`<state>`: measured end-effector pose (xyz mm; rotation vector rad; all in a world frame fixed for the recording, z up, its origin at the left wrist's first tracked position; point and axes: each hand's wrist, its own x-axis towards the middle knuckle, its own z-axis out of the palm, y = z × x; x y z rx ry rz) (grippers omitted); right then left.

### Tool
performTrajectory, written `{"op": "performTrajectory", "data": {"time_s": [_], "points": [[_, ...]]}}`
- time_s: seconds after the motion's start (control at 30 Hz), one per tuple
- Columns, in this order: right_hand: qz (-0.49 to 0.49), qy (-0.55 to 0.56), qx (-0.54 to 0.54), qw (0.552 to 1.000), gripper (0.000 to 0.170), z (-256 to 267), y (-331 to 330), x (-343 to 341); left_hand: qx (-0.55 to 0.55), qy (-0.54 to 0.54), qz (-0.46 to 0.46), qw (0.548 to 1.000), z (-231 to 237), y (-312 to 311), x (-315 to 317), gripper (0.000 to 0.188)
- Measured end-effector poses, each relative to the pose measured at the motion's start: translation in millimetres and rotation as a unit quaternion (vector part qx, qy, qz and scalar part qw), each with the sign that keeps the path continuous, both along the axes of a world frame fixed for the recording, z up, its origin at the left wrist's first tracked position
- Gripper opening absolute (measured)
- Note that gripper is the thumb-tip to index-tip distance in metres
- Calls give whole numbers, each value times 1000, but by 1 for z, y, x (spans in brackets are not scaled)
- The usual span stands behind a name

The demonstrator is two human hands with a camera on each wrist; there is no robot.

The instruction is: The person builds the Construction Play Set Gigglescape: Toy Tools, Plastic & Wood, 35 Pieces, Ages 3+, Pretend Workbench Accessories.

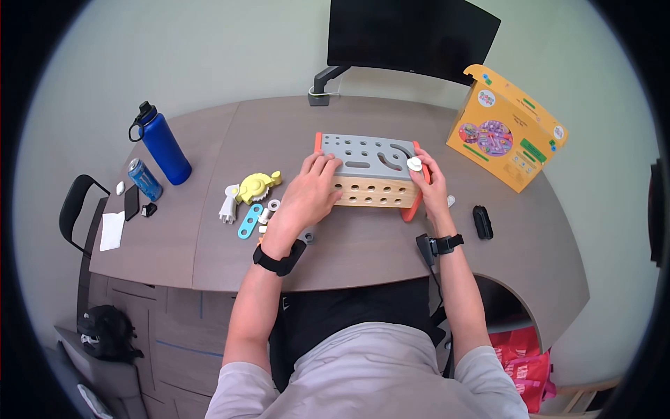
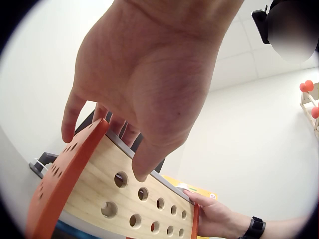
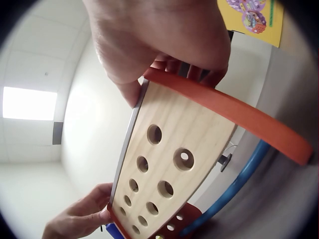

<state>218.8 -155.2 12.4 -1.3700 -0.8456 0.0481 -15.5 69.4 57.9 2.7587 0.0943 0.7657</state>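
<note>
A toy workbench (image 1: 366, 157) with a grey holed top, a light wooden front (image 3: 164, 159) with rows of holes and red end panels (image 2: 72, 174) stands in front of me on the desk. My left hand (image 1: 312, 190) grips its left end, the thumb over the front edge and the fingers across the top. At the opposite end my right hand (image 1: 434, 187) holds the corner, with fingers round the outside of the red panel (image 3: 224, 107). A white round knob (image 1: 414, 164) sits by the right thumb, on the grey top. A blue bar (image 3: 234, 184) shows low beneath the bench.
Left of the bench lie a yellow toy saw (image 1: 255, 188), a turquoise holed strip (image 1: 250, 221) and small pieces. Farther left stand a blue bottle (image 1: 166, 150) and a can (image 1: 144, 180). On the right are a yellow box (image 1: 506, 129) and a black case (image 1: 482, 222). A monitor (image 1: 412, 35) rises behind.
</note>
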Motion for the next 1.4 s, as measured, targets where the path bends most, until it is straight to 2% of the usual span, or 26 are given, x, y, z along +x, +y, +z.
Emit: {"op": "performTrajectory", "data": {"time_s": [0.57, 0.67, 0.73, 0.8, 0.87, 0.9, 0.93, 0.97, 1.03, 1.07, 1.13, 1.17, 1.23, 1.27, 1.33, 1.4], "points": [[48, 5, 9, 999, 40, -3, -5, 6, -1, 16, 12, 1000, 0, 0, -1, 60], [52, -12, 7, 999, 42, -3, -5, 8, -10, -11, -9, 1000, 4, 7, -8, 58], [41, -3, 3, 999, 45, 3, -8, 3, -83, -18, -31, 996, 14, 14, -13, 56], [38, -5, -6, 999, 48, 4, -11, 2, -63, -52, -22, 996, 20, 37, -19, 52], [13, 8, -6, 1000, 50, -1, -16, 5, -99, -26, 57, 993, 25, 60, -33, 51], [-33, -13, -33, 999, 54, -3, -20, 6, -92, -13, 97, 991, 22, 73, -41, 51], [-35, -8, -30, 999, 54, -5, -24, 5, -84, -1, 136, 987, 16, 88, -48, 50], [-55, -11, -54, 997, 55, 5, -32, -6, -81, 5, 134, 988, 8, 103, -56, 50], [-79, -32, -82, 993, 55, 21, -42, -21, -67, 117, 247, 960, -10, 135, -73, 55], [-85, -22, -77, 993, 55, 28, -46, -26, -59, 124, 241, 961, -16, 150, -81, 55], [-94, -95, -119, 984, 53, 45, -56, -35, -76, 241, 348, 903, -31, 173, -91, 67], [-107, -118, -120, 980, 51, 52, -58, -42, -69, 251, 343, 903, -34, 178, -90, 67], [-111, -121, -133, 977, 50, 65, -61, -52, -108, 306, 431, 842, -36, 187, -97, 76], [-115, -142, -145, 972, 50, 70, -60, -54, -97, 313, 431, 841, -36, 190, -98, 76], [-114, -141, -131, 975, 50, 71, -58, -56, -117, 408, 441, 791, -38, 193, -98, 69], [-78, -158, -125, 976, 49, 71, -58, -57, -118, 421, 433, 788, -49, 203, -97, 67]]}}
